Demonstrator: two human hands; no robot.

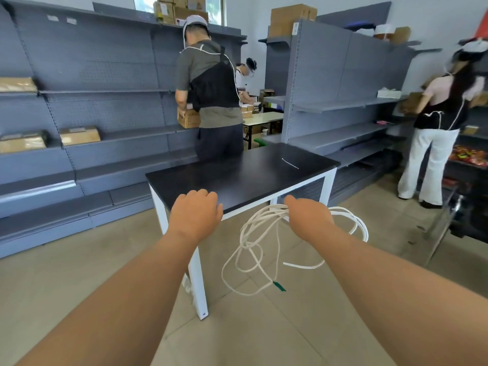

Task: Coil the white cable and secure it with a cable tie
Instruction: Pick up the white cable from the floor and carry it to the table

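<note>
The right hand, middle right, is curled round a bunch of the long white cable. Its loose loops hang down in the lower middle. The left hand is loosely bent over the near edge of the black-topped table and holds nothing. A thin white cable tie lies on the table's far right. Closed brown cardboard boxes sit on grey metal shelves at the left, and what is inside them is hidden.
</note>
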